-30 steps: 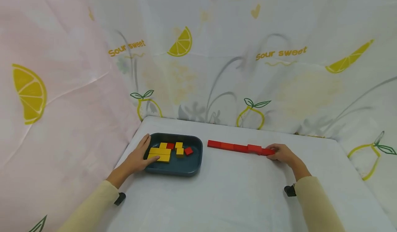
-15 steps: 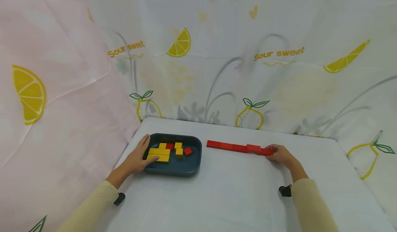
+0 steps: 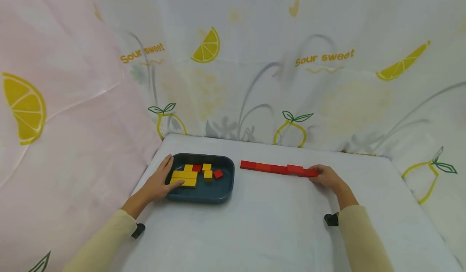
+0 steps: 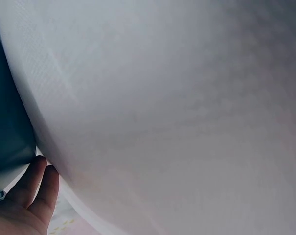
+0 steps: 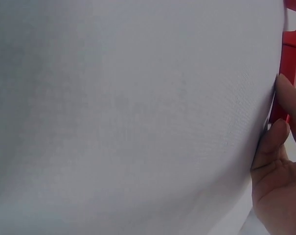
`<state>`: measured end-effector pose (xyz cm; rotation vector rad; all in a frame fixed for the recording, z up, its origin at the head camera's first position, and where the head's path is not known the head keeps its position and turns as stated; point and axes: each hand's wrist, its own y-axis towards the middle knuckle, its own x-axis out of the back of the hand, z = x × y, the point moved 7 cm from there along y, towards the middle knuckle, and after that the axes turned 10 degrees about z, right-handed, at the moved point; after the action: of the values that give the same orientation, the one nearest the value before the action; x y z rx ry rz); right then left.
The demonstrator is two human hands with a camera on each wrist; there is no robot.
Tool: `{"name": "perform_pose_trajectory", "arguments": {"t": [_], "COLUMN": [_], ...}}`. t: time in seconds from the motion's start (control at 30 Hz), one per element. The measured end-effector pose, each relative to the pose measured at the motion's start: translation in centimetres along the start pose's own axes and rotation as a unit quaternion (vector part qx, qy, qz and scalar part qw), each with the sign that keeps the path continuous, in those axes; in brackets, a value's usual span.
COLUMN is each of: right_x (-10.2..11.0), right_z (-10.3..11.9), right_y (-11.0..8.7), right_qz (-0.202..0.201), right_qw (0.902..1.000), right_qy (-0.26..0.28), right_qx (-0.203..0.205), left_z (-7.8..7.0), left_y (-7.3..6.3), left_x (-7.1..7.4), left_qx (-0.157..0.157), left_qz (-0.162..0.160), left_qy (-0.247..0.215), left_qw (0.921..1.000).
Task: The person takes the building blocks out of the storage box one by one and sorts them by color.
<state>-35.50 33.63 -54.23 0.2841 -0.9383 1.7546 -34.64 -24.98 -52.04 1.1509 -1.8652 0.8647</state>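
Note:
In the head view, a row of red blocks [image 3: 263,167] lies end to end on the white-covered table. My right hand [image 3: 326,178] pinches the red block [image 5: 288,63] at the row's right end between thumb and fingers. A taller red block [image 3: 295,169] stands just left of it; in the right wrist view a curved notch shows on the neighbouring red piece. At left, my left hand [image 3: 157,184] rests on the side of a dark blue-green tray [image 3: 214,197], fingers along its outer wall, thumb over the yellow blocks [image 3: 184,175] inside. Its fingers [image 4: 46,196] look straight.
Inside the tray also lie small yellow cubes [image 3: 208,176] and red pieces [image 3: 218,173]. A patterned cloth backdrop [image 3: 255,82] rises behind the table and at its left. The white tablecloth [image 3: 255,231] stretches in front of the tray and the row.
The head view has shifted slightly. My right hand stays at the row's right end, with its fingers slightly shifted on the end block. The left hand keeps its place on the tray.

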Motion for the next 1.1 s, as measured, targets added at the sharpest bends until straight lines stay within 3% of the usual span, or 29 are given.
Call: {"name": "perform_pose_trajectory", "arguments": {"t": [1.1], "right_x": [-0.4], "right_z": [-0.3], "right_y": [-0.1], "right_qz": [-0.004], "right_qw": [0.9998], "right_qy": [0.015], "right_qx": [-0.011], "left_z": [-0.1], "left_y": [-0.2], "left_x": [0.0], "left_qx": [-0.007], "left_qz": [-0.004], "left_qy": [-0.006], "left_qw": [0.9999]}}
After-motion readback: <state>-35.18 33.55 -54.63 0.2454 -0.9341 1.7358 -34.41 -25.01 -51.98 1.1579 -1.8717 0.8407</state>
